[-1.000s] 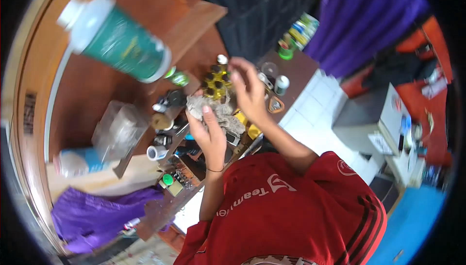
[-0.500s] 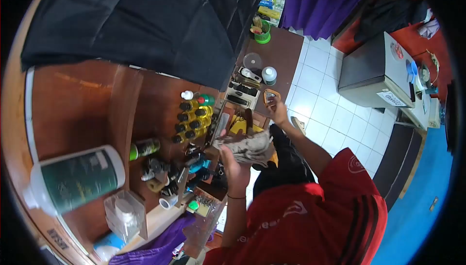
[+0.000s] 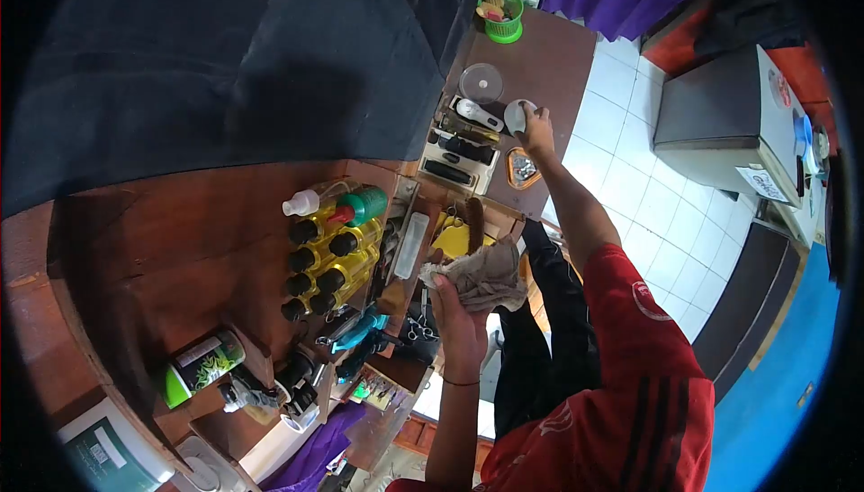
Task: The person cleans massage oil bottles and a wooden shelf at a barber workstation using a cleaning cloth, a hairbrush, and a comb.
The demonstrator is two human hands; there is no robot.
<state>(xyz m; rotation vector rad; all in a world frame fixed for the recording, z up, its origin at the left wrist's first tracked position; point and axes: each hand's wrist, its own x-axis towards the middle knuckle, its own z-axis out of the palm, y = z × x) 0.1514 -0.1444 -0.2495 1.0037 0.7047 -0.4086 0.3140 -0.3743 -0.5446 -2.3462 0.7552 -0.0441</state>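
A crumpled greyish cloth is gripped in my left hand, thumb on top, over the open drawer. My right hand reaches out to the brown counter, its fingers closed around a white bottle. Just below that hand lies an orange-rimmed tray with small items in it. Left of the bottle are a white hair clipper and a holder with dark clippers. A round clear lid lies behind them.
Under the cloth, the drawer holds a brush and a yellow item. Scissors lie nearby. Yellow bottles with black caps crowd the left shelf. A green basket stands at the counter's far end.
My right hand has left the orange-rimmed tray and moved up the counter to take hold of the white bottle. My left hand still holds the cloth. The view has shifted.
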